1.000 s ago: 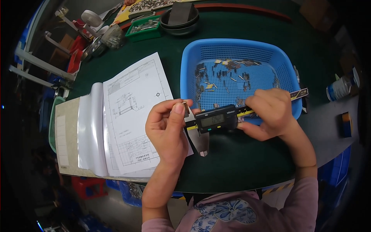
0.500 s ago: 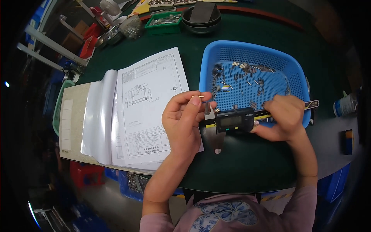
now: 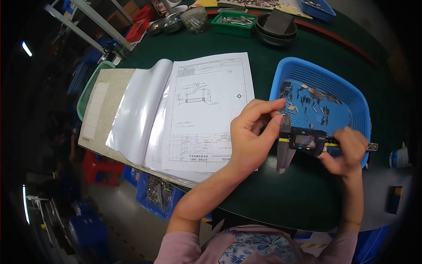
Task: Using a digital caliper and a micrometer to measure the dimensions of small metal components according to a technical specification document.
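A digital caliper (image 3: 309, 143) with a dark body and small display is in my right hand (image 3: 348, 152), whose fingers and thumb close round its bar and slide. Its large jaws point down over the dark green tabletop and look closed together. At the caliper's jaw end, my left hand (image 3: 255, 136) pinches a small metal pin (image 3: 281, 115) between thumb and fingertips, largely hidden by them. Behind the caliper stands a blue perforated basket (image 3: 358, 94) with many small metal pins (image 3: 314, 93) scattered over its bottom.
Left of my hands lies an open folder (image 3: 94, 110) with a printed technical drawing (image 3: 206, 119). Towards the back are a green tray (image 3: 235, 28) of metal parts, stacked dark bowls (image 3: 277, 37) and a clear bag (image 3: 194, 20). A white bottle (image 3: 399, 157) stands far right.
The view has swung left, so everything sits further right in it. My left fingertips, with the pin, have come in against the caliper's jaw end; the jaws appear closer together.
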